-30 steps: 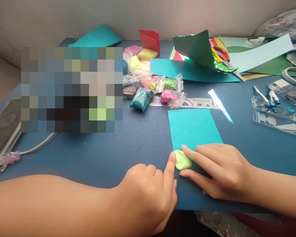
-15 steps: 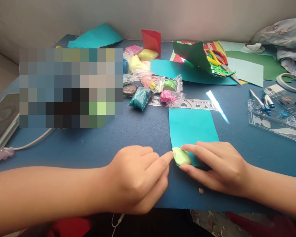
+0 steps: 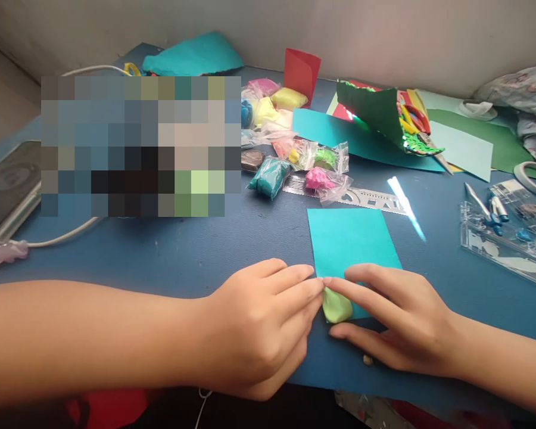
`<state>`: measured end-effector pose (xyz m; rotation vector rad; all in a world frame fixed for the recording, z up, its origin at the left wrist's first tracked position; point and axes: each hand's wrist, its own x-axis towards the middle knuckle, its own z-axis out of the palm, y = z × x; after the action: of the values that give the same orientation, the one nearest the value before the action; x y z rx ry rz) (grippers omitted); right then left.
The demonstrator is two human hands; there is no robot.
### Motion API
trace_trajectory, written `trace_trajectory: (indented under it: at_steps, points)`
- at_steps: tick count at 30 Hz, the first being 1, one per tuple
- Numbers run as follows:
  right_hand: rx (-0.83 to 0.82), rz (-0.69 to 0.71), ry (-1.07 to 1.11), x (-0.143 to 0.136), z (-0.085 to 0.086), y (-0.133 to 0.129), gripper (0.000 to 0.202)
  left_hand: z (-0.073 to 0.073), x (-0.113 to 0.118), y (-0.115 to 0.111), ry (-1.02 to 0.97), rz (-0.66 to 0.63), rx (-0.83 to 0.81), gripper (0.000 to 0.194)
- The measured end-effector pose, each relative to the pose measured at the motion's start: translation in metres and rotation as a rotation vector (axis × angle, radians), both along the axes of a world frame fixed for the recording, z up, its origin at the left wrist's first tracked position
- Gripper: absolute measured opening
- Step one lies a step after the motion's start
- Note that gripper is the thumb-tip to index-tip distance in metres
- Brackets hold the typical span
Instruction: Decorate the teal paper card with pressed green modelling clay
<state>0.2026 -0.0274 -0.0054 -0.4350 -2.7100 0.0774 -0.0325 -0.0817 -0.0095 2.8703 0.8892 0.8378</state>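
While left hand [image 3: 259,325] (fingers together, pinch hidden) and spread right hand [image 3: 413,316] are flanking the rounded pale-green clay [image 3: 337,307] on the square teal paper's [image 3: 352,239] near-left corner, it's seemingly staying light, squishy, wanting edge grips.

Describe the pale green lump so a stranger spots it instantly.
On the blue table, find the turquoise sheet nearest the person. At its near left corner, between the left hand and the right hand, lies the pale green lump. Unlike the wrapped packets farther back, it is bare, smooth and yellowish green.
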Motion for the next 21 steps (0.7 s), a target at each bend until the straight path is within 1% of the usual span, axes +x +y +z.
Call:
trace_trajectory:
  at_steps: [2,5,10,13,16,19,21]
  points:
    - [0.007,0.002,0.017,0.001,0.000,0.000,0.025,0.001,-0.001,0.002,-0.051,-0.006,-0.048,0.029]
    - [0.013,0.005,0.044,0.002,0.000,-0.001,0.024,0.002,-0.003,0.008,-0.108,0.005,-0.081,0.028]
    - [-0.025,0.001,0.063,0.004,0.000,-0.002,0.028,-0.004,0.001,0.022,-0.136,0.064,0.006,0.021]
    - [-0.020,-0.032,0.086,0.003,0.001,-0.003,0.024,-0.008,0.009,0.030,-0.117,0.057,0.074,0.016]
    - [0.015,-0.080,0.119,0.001,0.001,-0.004,0.017,-0.011,0.016,0.035,-0.066,0.038,0.093,0.021]
    - [0.093,-0.103,0.128,0.000,0.001,-0.004,0.011,-0.013,0.018,0.038,-0.051,0.037,0.082,0.019]
    - [0.125,-0.115,0.123,0.001,0.000,-0.004,0.011,-0.014,0.017,0.038,-0.053,0.035,0.078,0.017]
